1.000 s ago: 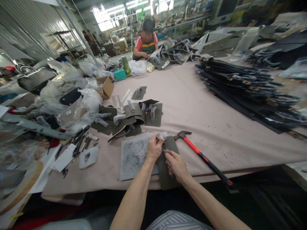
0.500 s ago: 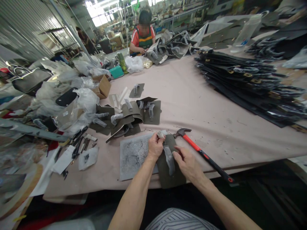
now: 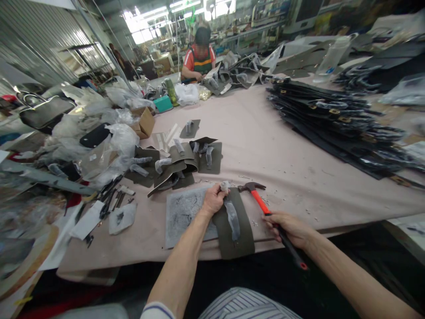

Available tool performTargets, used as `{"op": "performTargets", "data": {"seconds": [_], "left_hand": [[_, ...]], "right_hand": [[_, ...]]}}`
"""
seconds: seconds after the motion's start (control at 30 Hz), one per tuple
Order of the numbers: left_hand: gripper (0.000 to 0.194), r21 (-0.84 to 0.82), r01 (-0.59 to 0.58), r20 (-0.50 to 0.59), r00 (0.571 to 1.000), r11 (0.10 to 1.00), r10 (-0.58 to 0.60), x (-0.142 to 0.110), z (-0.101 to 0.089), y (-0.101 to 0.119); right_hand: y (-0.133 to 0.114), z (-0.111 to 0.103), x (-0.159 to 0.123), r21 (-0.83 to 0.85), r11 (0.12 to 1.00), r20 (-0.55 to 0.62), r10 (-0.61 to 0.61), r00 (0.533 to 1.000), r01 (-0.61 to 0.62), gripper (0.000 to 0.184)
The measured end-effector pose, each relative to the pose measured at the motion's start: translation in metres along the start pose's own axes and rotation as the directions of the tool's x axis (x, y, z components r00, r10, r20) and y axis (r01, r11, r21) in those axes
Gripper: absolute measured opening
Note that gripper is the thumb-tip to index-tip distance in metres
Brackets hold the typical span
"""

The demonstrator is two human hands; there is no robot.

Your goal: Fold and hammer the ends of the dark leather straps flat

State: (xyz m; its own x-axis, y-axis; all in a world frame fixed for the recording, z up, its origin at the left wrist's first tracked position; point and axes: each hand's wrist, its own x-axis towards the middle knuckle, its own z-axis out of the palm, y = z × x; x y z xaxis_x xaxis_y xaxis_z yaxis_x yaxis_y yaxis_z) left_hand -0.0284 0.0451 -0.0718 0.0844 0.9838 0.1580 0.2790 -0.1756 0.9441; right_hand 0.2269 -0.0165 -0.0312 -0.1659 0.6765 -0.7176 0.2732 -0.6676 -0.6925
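A dark olive panel [image 3: 245,232] lies partly over the right side of a worn grey slab [image 3: 175,223]. Along the panel runs a plastic-wrapped strap [image 3: 233,221]; my left hand [image 3: 214,198] pinches its upper end near the panel's far edge. To the right, my right hand [image 3: 287,225] is closed around the handle of a claw hammer [image 3: 260,203], red at its upper part and black lower down. The hammer's head is beside the panel's upper right corner, and its butt end points toward me past the table edge.
Similar olive pieces with wrapped straps [image 3: 181,155] lie beyond the slab. Small tools [image 3: 114,199] and plastic bags [image 3: 119,137] crowd the left. Stacked black panels [image 3: 332,119] fill the right. Across the table a person [image 3: 199,60] sits by more grey pieces [image 3: 229,73].
My right hand has left the panel's right edge and taken hold of the hammer handle, whose butt end has swung toward me. My left hand stays at the strap's upper end.
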Motion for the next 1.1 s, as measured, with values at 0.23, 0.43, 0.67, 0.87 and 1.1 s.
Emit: {"op": "performTargets", "data": {"seconds": [0.23, 0.43, 0.67, 0.87, 1.1], "left_hand": [[0.018, 0.119, -0.079, -0.013, 0.997, 0.990, 0.081, -0.011, 0.004, 0.001], [0.014, 0.101, -0.063, -0.027, 0.997, 0.993, 0.066, -0.011, 0.004, 0.001], [0.015, 0.089, -0.079, -0.022, 0.996, 0.993, 0.081, -0.011, 0.004, -0.004], [0.016, 0.094, -0.052, -0.013, 0.998, 0.994, 0.054, -0.011, 0.005, -0.001], [0.015, 0.050, -0.065, -0.018, 0.998, 0.997, 0.066, -0.010, 0.005, 0.003]], "right_hand": [[-0.042, 0.019, -0.039, -0.440, 0.776, -0.318, -0.605, 0.730, 0.452, 0.035], [-0.059, 0.004, -0.053, -0.915, 0.284, -0.046, -0.778, 0.627, 0.286, 0.032], [-0.100, 0.005, -0.084, -0.866, 0.345, -0.339, -0.937, 0.082, 0.362, 0.037], [-0.054, 0.003, -0.047, -0.952, 0.186, 0.016, -0.761, 0.648, 0.242, 0.031], [-0.020, -0.026, -0.012, -0.953, 0.302, -0.162, -0.544, 0.823, 0.012, 0.030]]}}
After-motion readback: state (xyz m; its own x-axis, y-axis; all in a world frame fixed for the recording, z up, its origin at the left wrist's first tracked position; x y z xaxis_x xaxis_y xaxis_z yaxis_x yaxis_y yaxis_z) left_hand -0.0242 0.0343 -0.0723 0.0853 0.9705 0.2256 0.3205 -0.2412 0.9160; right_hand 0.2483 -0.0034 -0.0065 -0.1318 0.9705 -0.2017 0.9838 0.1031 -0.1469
